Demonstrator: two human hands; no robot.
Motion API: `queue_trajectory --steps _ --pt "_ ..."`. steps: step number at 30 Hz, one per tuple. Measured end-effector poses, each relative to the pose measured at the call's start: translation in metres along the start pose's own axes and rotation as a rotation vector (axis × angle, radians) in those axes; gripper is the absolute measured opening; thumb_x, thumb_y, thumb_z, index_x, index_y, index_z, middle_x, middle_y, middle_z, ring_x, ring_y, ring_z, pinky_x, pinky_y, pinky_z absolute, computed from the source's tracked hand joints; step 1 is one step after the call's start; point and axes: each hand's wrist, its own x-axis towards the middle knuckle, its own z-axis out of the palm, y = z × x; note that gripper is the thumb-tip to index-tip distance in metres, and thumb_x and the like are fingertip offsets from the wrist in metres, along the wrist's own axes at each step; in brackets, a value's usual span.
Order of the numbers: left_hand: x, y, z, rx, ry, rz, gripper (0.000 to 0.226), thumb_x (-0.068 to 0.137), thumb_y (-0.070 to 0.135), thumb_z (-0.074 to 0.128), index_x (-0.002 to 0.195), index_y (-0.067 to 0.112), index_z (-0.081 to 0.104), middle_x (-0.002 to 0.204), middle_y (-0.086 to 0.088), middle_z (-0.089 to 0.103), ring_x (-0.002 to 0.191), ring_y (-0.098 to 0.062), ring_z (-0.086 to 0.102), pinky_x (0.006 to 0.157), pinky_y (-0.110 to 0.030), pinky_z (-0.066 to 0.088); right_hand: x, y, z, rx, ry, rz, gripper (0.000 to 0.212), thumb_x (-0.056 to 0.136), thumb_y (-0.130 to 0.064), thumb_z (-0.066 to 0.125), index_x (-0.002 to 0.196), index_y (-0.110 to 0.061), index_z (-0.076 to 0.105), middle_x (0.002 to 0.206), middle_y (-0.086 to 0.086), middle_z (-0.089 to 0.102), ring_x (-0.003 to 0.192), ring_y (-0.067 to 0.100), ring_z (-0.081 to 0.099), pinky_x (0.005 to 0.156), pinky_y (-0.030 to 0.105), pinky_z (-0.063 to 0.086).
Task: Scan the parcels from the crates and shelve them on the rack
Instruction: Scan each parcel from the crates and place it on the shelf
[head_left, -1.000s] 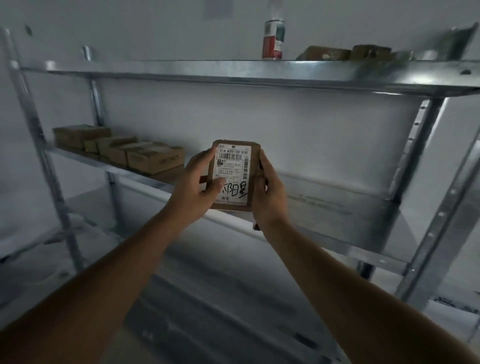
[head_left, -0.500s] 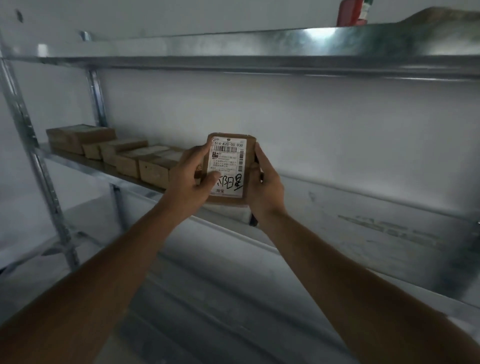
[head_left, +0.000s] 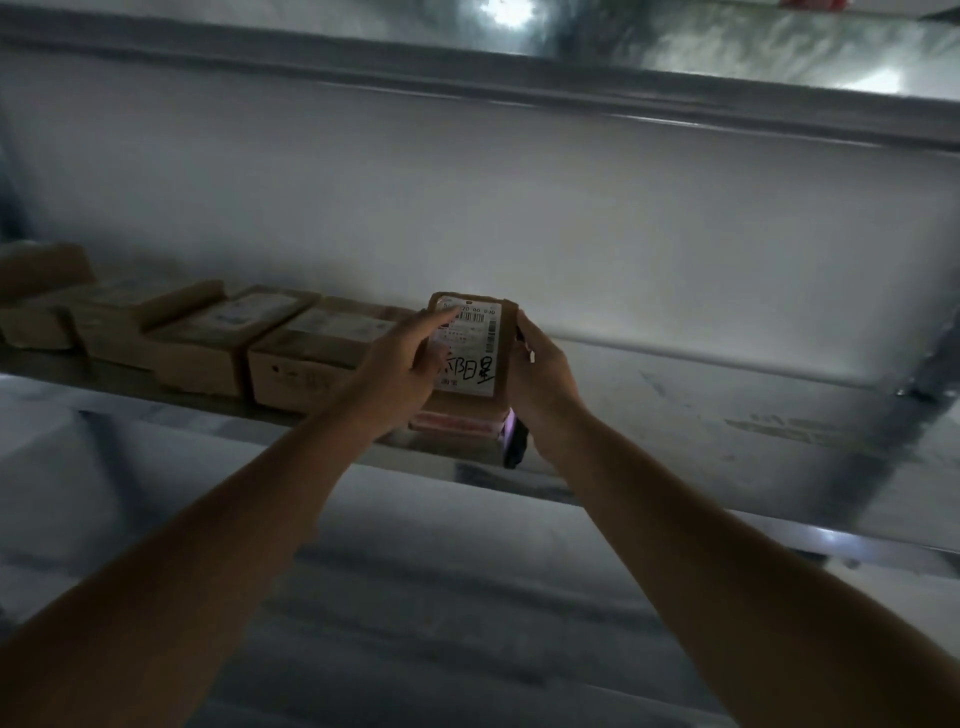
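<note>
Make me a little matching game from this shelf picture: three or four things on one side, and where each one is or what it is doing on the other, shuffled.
Things:
1. labelled parcel
2. left hand
3. right hand
4. row of brown boxes

Places or states:
A. lined up on the shelf, left of the hands
B. fingers stretched across the white label
C. stood upright on the shelf, label facing the camera
D. holds the parcel's right edge

Pairs: 1-C, 2-B, 3-D, 4-A
</note>
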Motion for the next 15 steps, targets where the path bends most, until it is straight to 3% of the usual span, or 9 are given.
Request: queue_trajectory --steps 5,8,12,13,15 --pt "0.01 -0.015 -0.005 0.022 -0.076 -0.011 0.056 0.11 0.013 0.045 0.16 0.038 0.038 0.153 -0.008 0.048 0.131 -0.019 0.055 0.091 -0.029 0.062 0.012 -0.002 0.015 -0.057 -0.016 0.058 0.044 0.113 -0.024 0.04 0.149 -0.041 0.058 0.12 0.0 0.075 0.103 0.019 0.075 0.092 0.041 0.064" --pt "0.016 -0.019 -0.008 0.032 -0.11 -0.02 0.06 0.11 0.011 0.044 0.159 0.046 0.037 0.155 -0.007 0.046 0.126 -0.013 0.054 0.083 -0.018 0.06 0.021 -0.004 0.018 -0.045 -0.034 0.1 0.045 0.111 -0.02 0.041 0.148 -0.037 0.06 0.117 0.0 0.076 0.102 0.021 0.076 0.091 0.041 0.064" --pt "0.025 -0.018 -0.01 0.065 -0.169 -0.089 0.067 0.11 0.007 0.044 0.158 0.052 0.034 0.155 -0.004 0.047 0.127 -0.018 0.057 0.083 -0.024 0.062 0.032 -0.006 0.017 -0.016 -0.09 0.134 0.038 0.111 -0.015 0.043 0.118 -0.036 0.074 0.093 -0.006 0.08 0.074 0.009 0.078 0.055 0.02 0.057" --pt "0.027 -0.017 -0.01 0.07 -0.179 -0.103 0.069 0.109 0.004 0.044 0.159 0.052 0.034 0.153 -0.003 0.048 0.126 -0.017 0.057 0.084 -0.026 0.062 0.034 -0.007 0.016 -0.016 -0.102 0.144 0.038 0.111 -0.013 0.042 0.109 -0.037 0.073 0.09 -0.006 0.079 0.068 0.007 0.077 0.05 0.017 0.054" --pt "0.033 -0.015 -0.009 0.092 -0.196 -0.124 0.075 0.106 -0.001 0.045 0.159 0.05 0.035 0.149 -0.001 0.049 0.123 -0.015 0.056 0.08 -0.023 0.059 0.038 -0.007 0.016 -0.027 -0.134 0.169 0.038 0.111 -0.01 0.042 0.113 -0.034 0.072 0.095 -0.003 0.078 0.069 0.01 0.076 0.047 0.017 0.052"
